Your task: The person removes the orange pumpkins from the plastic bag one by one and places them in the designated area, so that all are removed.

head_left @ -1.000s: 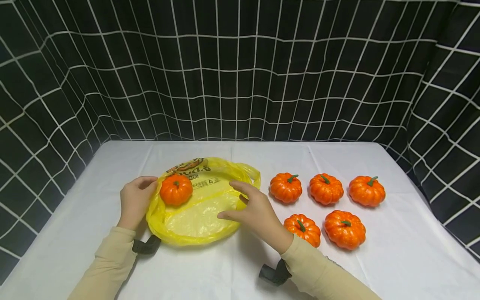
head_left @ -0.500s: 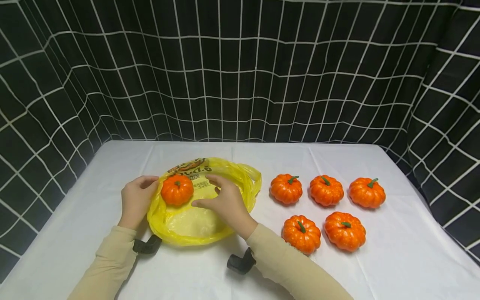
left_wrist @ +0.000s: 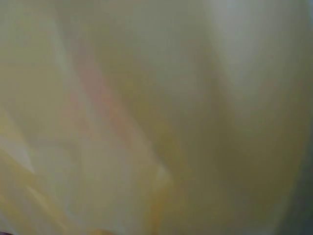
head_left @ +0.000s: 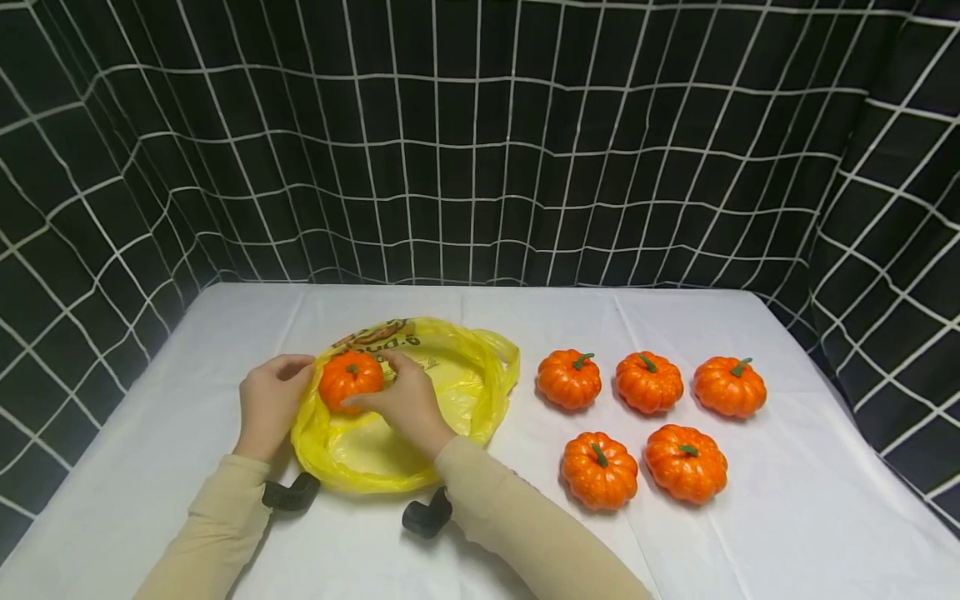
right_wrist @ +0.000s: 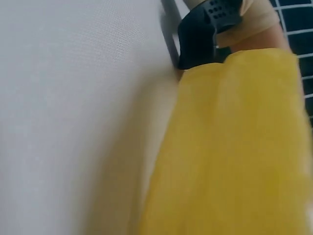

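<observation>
A yellow plastic bag (head_left: 495, 392) lies spread open on the table, dark print on its far side. In its left part sits a small orange pumpkin (head_left: 350, 375) with a short green stem. My right hand (head_left: 411, 404) reaches over the near rim and grips this pumpkin from the right, thumb across its front and fingers at its far right side. At the bag's left rim, my left hand (head_left: 272, 400) holds the plastic; its fingertips are hidden behind the bag's edge. The left wrist view is filled by blurred yellowish plastic (left_wrist: 146, 122).
Several more orange pumpkins stand right of the bag, among them a back-row pumpkin (head_left: 568, 380) and a front-row pumpkin (head_left: 686, 464). A white cloth (head_left: 247, 333) covers the table. Black curtains with white grid lines (head_left: 480, 167) enclose the back and sides.
My right hand has moved left from the bag's right side to the pumpkin inside it, and its fingers have come round it. The left hand stays at the rim.
</observation>
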### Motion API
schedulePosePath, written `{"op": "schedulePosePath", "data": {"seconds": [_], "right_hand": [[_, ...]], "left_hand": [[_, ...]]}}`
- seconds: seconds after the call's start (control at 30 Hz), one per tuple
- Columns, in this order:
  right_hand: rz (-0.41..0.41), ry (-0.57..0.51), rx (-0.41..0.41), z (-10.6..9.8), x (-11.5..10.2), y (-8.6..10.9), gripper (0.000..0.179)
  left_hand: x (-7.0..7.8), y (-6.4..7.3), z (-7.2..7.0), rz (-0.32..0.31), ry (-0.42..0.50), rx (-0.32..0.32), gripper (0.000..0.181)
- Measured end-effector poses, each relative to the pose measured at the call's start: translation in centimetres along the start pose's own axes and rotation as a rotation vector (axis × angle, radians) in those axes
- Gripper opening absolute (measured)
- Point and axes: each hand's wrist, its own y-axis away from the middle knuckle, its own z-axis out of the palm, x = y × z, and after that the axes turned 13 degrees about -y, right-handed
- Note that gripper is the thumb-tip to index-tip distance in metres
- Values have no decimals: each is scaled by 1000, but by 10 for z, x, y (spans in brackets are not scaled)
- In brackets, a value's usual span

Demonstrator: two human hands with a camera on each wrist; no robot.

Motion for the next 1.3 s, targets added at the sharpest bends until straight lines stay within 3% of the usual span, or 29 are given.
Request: {"op": "schedulePosePath", "data": {"seconds": [0.3, 0.77, 1.3], "right_hand": [[19, -24, 74, 16, 8, -11, 84], [46, -27, 71, 21, 11, -15, 78], [45, -8, 17, -15, 0, 10, 75]], "left_hand": [[-1, 0, 0, 9, -1, 1, 32], [-1, 2, 1, 24, -3, 6, 31], [-3, 1, 3, 22, -12, 27, 31]]}}
